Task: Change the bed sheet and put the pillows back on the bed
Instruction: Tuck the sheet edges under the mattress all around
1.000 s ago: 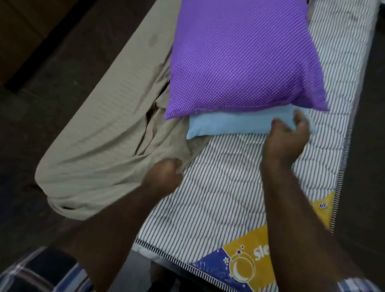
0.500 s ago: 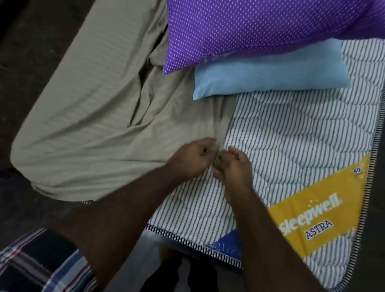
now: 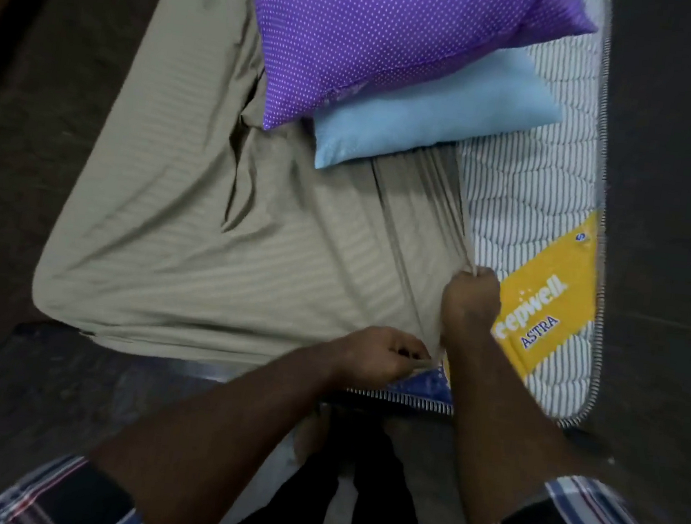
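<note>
A beige striped bed sheet (image 3: 217,248) covers the left and middle of the striped mattress (image 3: 524,204), whose right strip and yellow label stay bare. My right hand (image 3: 469,302) grips a bunched edge of the sheet beside the label. My left hand (image 3: 381,353) pinches the sheet's edge near the mattress foot, just below and left of the right hand. A purple dotted pillow (image 3: 402,33) lies on a light blue pillow (image 3: 436,113) at the far end, both partly over the sheet.
Dark floor (image 3: 58,61) surrounds the mattress on the left and right. My legs stand at the mattress foot. The sheet's left side hangs over the mattress edge onto the floor.
Both hands took hold of the sheet's edge mid-mattress and drew it to the right and toward the foot, covering more of the striped mattress. One second ago my right hand was at the blue pillow.
</note>
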The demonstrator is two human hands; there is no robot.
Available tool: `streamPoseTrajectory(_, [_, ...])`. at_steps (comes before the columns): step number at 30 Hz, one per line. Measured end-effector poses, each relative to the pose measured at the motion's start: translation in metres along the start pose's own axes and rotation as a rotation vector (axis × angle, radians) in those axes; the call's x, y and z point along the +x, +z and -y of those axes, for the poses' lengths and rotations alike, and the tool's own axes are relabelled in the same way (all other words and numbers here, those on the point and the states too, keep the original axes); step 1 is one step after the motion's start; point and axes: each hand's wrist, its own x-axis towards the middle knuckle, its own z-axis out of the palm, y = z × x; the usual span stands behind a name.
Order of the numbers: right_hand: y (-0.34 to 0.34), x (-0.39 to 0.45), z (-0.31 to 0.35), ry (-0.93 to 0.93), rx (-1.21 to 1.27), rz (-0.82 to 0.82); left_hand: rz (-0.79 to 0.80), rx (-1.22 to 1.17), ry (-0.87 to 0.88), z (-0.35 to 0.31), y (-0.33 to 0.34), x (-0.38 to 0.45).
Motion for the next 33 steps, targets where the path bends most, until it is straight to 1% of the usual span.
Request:
streamPoseTrajectory(4, [-0.044,-0.03,-0.051,0.001,0.038,-0.206,0.089,0.033,-0.014,0.003,0.052,-0.016])
streamPoseTrajectory(7, [-0.074,-0.046,-0.087,0.022,0.143,-0.381,0.125,0.093,0.001,0.006,0.092,-0.025])
streamPoseTrajectory(10, [-0.108,-0.06,-0.141,0.153,0.249,-0.526,0.148,0.21,-0.023,0.013,0.13,-0.03])
streamPoseTrajectory(11, [-0.113,-0.063,-0.166,0.221,0.29,-0.545,0.165,0.27,-0.039,0.017,0.14,-0.031])
streamPoseTrajectory(12, [-0.117,-0.063,-0.196,0.277,0.307,-0.516,0.178,0.342,-0.058,0.021,0.149,-0.031])
streamPoseTrajectory(13, [-0.112,-0.051,-0.253,0.328,0.335,-0.44,0.184,0.407,-0.08,0.024,0.157,-0.032])
streamPoseTrajectory(14, [-0.107,-0.039,-0.31,0.359,0.319,-0.326,0.179,0.448,-0.104,0.024,0.164,-0.034])
streamPoseTrajectory(15, [-0.104,-0.038,-0.344,0.352,0.271,-0.246,0.154,0.456,-0.129,0.025,0.17,-0.034])
streamPoseTrajectory(16, [-0.105,-0.043,-0.354,0.356,0.244,-0.144,0.106,0.443,-0.156,0.022,0.174,-0.035])
streamPoseTrajectory(17, [-0.114,-0.052,-0.344,0.343,0.222,-0.088,0.03,0.429,-0.172,0.022,0.177,-0.031])
streamPoseTrajectory(18, [-0.125,-0.068,-0.318,0.313,0.151,-0.058,-0.056,0.401,-0.172,0.021,0.179,-0.025])
streamPoseTrajectory(19, [-0.14,-0.088,-0.27,0.239,0.108,-0.059,-0.128,0.352,-0.165,0.019,0.179,-0.017])
streamPoseTrajectory(20, [-0.148,-0.092,-0.244,0.15,0.095,-0.075,-0.189,0.293,-0.153,0.016,0.178,-0.009])
streamPoseTrajectory(23, [-0.165,-0.071,-0.199,-0.041,0.068,-0.09,-0.372,0.181,-0.113,-0.009,0.168,0.007])
streamPoseTrajectory(25, [-0.168,-0.046,-0.171,-0.038,0.074,0.01,-0.477,0.138,-0.09,-0.025,0.156,0.019])
streamPoseTrajectory(27, [-0.164,-0.018,-0.147,-0.07,0.086,0.123,-0.548,0.101,-0.077,-0.039,0.145,0.033])
streamPoseTrajectory(30, [-0.149,0.018,-0.124,-0.13,0.034,0.213,-0.627,0.04,-0.052,-0.059,0.127,0.059])
streamPoseTrajectory(33, [-0.129,0.05,-0.104,-0.181,0.024,0.216,-0.693,-0.028,-0.041,-0.077,0.106,0.088])
